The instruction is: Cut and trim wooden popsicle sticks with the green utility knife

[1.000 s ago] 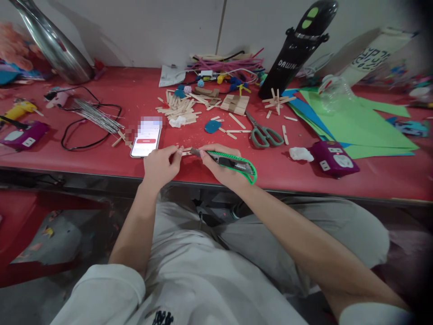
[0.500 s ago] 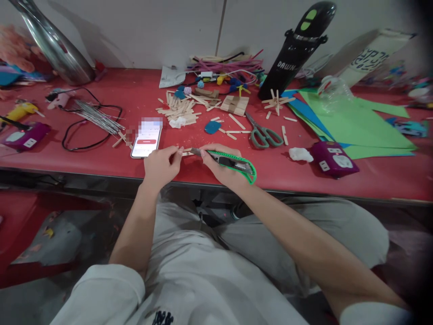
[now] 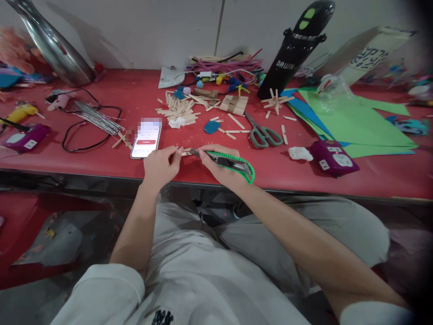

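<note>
Near the front edge of the red table, my left hand pinches a small wooden stick between thumb and fingers. My right hand is closed around a utility knife with a green handle. The knife's blade end points left and meets the right end of the stick; whether it has cut in cannot be made out. Just behind my left hand lies a phone with a lit screen. Grey-handled scissors rest beyond my right hand, beside a blue piece and loose sticks.
A pile of wooden sticks lies at mid table. Behind it stands a black bottle. Green paper sheets and a purple box are on the right. Metal wires, a black cable and a steel flask occupy the left.
The knife and my right hand have shifted very slightly left along the stick. My left hand stays in place, still pinching the stick.
</note>
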Action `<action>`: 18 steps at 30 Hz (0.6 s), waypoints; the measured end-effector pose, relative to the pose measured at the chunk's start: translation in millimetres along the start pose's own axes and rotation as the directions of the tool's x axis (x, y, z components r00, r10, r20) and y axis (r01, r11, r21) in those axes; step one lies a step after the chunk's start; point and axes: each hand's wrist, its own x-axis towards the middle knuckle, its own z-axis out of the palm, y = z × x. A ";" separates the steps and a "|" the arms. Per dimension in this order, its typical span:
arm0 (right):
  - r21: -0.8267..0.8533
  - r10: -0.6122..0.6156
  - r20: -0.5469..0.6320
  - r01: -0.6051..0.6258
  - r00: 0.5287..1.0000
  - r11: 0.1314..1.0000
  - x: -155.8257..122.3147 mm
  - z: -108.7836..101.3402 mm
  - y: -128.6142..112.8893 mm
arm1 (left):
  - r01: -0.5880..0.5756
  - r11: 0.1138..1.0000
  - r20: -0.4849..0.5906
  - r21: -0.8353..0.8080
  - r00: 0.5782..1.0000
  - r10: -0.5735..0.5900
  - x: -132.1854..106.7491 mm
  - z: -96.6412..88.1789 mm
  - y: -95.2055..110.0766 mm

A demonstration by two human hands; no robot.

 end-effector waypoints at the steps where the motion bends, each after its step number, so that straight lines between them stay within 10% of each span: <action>1: -0.004 0.004 0.006 -0.004 1.000 1.000 0.3 -0.5 -0.5 | 0.001 1.000 -0.003 0.001 1.000 -0.001 0.0 0.0 0.1; 18: 0.009 0.004 0.010 -0.004 1.000 1.000 0.6 -1.9 -1.8 | 0.019 1.000 0.005 0.014 1.000 -0.019 -0.5 -0.9 2.3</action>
